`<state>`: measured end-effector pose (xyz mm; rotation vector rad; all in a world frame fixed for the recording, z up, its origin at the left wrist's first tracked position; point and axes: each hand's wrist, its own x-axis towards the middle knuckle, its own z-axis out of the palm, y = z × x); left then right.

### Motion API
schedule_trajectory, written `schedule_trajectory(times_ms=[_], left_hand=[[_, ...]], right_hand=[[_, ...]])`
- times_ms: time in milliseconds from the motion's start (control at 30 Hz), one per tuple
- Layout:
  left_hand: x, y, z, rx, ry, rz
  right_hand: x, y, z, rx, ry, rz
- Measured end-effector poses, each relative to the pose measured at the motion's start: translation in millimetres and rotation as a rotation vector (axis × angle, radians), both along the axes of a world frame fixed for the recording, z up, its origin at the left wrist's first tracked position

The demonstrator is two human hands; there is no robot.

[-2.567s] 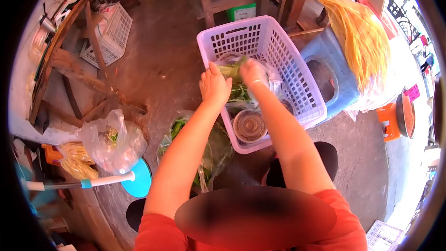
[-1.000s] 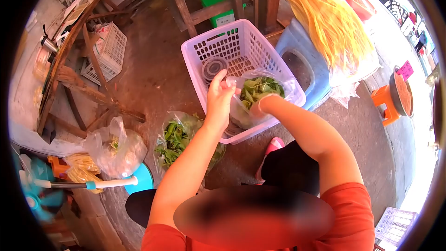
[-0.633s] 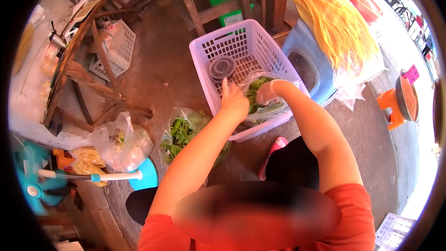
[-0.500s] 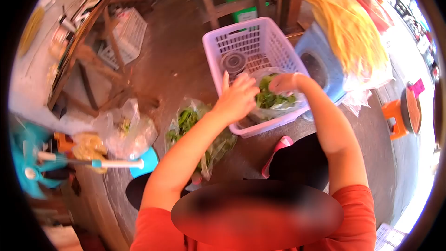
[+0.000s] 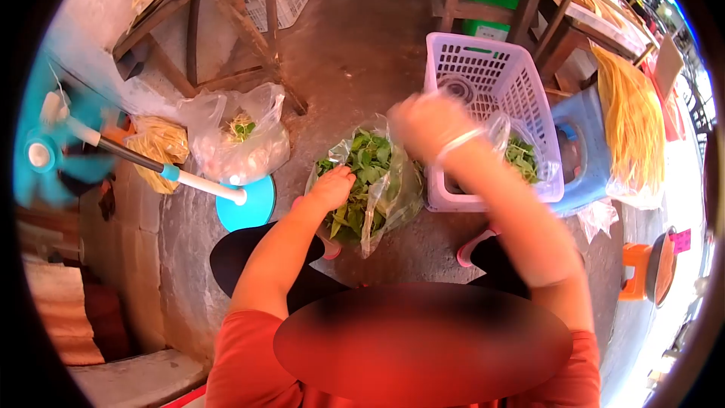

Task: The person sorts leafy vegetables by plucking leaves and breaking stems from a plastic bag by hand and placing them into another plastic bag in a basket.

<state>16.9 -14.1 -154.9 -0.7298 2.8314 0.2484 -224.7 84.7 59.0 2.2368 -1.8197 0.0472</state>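
My left hand [image 5: 332,187] is in a clear plastic bag of leafy greens [image 5: 368,160] on the floor, its fingers curled into the leaves. My right hand [image 5: 429,125] is raised between that bag and the lilac plastic basket [image 5: 550,98]; motion blur hides its fingers and anything in them. A pale band [image 5: 459,140] circles the right wrist. In the basket's near part sits a second clear bag of greens [image 5: 521,159], partly behind my right forearm. Toward its far left corner lies a round ribbed container [image 5: 456,89], partly covered by my right hand.
At left are a clear bag of pale contents [image 5: 240,147], a teal fan [image 5: 45,153] and its round base [image 5: 245,208]. A blue stool [image 5: 585,132] with yellow strips [image 5: 628,106] stands right of the basket. Wooden table legs [image 5: 249,30] rise behind.
Both hands have left the basket's greens. My left hand has moved left and down into the floor bag; my right hand has lifted leftward. The view has turned leftward.
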Motion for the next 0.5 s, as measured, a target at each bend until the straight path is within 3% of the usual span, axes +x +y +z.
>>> schedule_trajectory(times_ms=[33,133,200,267,367,400,433,467,500], left_hand=[[0.0,2.0,-1.0,-0.024,-0.025,0.034],[6.5,-2.8,13.2,-0.178,-0.211,0.034],[21.3,-17.6,4.2,-0.3,-0.396,0.104],[32.1,-22.1,16.5,-0.276,-0.529,0.2],[31.4,-15.2,17.7,-0.283,-0.503,0.199],[26.4,-9.2,18.8,-0.269,-0.485,0.215],[22.9,-3.8,15.0,-0.299,-0.267,0.232],[16.7,1.4,12.2,-0.296,-0.126,0.213],[5.3,9.6,19.0,-0.296,0.01,0.194]], right_hand=[[32.4,-4.2,-18.1,0.047,0.002,0.042],[93.7,-12.9,-118.1,0.626,-0.215,0.117],[85.7,8.6,-115.7,0.915,-0.026,-0.084],[60.1,24.5,-128.7,1.094,-0.229,-0.527],[39.5,24.5,-192.8,1.02,0.085,-0.232],[45.1,18.7,-169.9,1.014,0.016,-0.268],[50.9,13.2,-146.3,1.006,-0.053,-0.303],[51.2,10.6,-178.8,0.813,-0.068,-0.204],[51.2,8.3,-177.6,0.767,-0.111,-0.199]])
